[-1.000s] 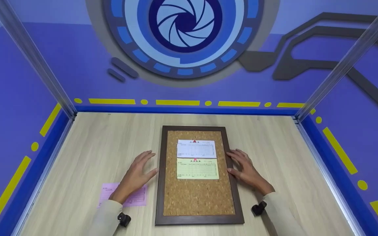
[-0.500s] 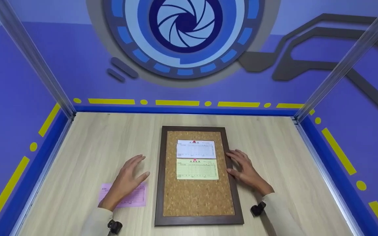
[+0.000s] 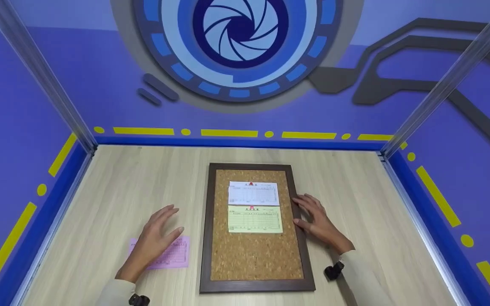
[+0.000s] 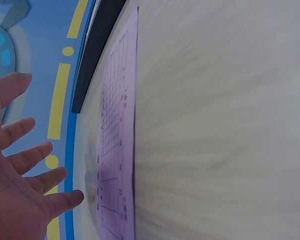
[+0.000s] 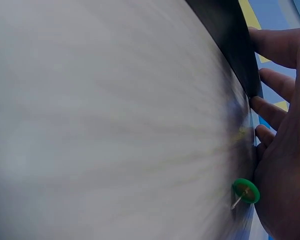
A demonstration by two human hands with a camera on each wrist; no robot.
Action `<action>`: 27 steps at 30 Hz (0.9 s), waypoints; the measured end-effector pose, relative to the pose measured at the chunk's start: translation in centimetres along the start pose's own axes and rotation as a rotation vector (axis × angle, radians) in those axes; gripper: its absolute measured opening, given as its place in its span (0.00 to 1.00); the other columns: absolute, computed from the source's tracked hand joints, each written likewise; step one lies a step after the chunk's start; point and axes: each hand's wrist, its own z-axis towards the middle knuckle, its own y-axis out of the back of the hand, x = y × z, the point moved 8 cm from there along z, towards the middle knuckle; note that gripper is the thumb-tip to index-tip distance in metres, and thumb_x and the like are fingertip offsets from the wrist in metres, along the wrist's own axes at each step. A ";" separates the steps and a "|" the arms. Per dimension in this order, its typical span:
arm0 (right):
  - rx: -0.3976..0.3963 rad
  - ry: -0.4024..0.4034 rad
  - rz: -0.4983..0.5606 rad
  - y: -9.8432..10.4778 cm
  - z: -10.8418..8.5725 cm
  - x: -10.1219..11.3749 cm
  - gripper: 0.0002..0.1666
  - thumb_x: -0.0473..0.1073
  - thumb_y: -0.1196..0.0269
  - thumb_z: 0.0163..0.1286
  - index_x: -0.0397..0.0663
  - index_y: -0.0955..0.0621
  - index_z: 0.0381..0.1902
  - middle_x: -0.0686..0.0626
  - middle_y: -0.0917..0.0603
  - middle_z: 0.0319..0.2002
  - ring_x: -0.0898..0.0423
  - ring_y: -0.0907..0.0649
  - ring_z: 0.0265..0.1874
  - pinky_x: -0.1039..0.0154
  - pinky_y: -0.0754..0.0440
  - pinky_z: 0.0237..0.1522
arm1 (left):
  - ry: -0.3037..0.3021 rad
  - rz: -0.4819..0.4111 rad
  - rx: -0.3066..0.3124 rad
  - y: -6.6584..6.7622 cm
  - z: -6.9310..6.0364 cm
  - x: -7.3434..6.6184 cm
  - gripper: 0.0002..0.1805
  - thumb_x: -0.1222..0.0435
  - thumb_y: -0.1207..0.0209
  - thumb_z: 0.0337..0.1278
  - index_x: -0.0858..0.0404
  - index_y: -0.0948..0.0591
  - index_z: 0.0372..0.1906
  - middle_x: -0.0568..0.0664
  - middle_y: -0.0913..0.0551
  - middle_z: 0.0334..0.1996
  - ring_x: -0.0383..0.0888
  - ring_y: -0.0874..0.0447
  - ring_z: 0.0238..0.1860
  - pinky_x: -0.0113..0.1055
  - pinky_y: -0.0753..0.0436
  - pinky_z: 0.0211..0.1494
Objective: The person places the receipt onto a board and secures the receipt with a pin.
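Note:
A cork board [image 3: 255, 259] in a dark brown frame lies on the table, with a white form [image 3: 253, 194] above a green form [image 3: 255, 220], each with a red pin at its top edge. The right hand [image 3: 319, 221] touches the frame's right side with its fingertips. Over a pink form [image 3: 177, 255] hovers the left hand [image 3: 151, 242], fingers spread, holding nothing and partly covering the paper. In the left wrist view the pink form [image 4: 120, 115] lies beside that hand. A green thumbtack [image 5: 246, 191] shows near the right palm in the right wrist view.
The light wood table [image 3: 143, 178] is bounded by blue walls and metal posts at the back corners. The pink form lies left of the board. A wrist camera [image 3: 334, 270] sits on the right sleeve.
The left hand has moved left and toward the near edge, away from the board's left side and over the pink form. The right hand stays at the frame.

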 end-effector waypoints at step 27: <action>-0.002 -0.005 -0.004 -0.1 0.0 -0.1 0.43 0.55 0.25 0.73 0.50 0.25 0.81 0.39 0.35 0.85 0.35 0.45 0.86 0.24 0.51 0.81 | 0.036 0.054 -0.118 4.6 -3.9 2.2 0.31 0.70 0.26 0.66 0.70 0.21 0.72 0.68 0.26 0.76 0.75 0.34 0.79 0.71 0.33 0.77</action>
